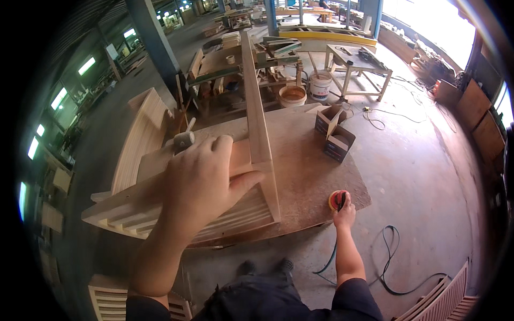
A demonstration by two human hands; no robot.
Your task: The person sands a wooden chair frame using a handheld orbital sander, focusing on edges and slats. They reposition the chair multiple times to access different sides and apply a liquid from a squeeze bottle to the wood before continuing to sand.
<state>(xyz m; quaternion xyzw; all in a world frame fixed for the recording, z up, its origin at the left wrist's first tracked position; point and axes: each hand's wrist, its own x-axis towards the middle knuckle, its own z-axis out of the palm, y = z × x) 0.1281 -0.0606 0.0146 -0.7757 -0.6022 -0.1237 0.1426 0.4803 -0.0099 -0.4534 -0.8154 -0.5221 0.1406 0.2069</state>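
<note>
A pale slatted wooden chair frame stands on a brown worktable, with a long post rising from it. My left hand lies over its upper rail, fingers bent over the wood and thumb reaching toward the post. The fingertips are partly hidden. Off to the right, my right hand is closed around a small round sander, red and black with a yellowish rim. The sander is at the table's near right corner. A mallet with a dark head lies just beyond my left hand.
Open cardboard boxes sit on the table's right side. A bluish hose loops over the floor. Two buckets and a small wooden table stand beyond. Slatted pieces lie at lower right; a blue-grey pillar rises left.
</note>
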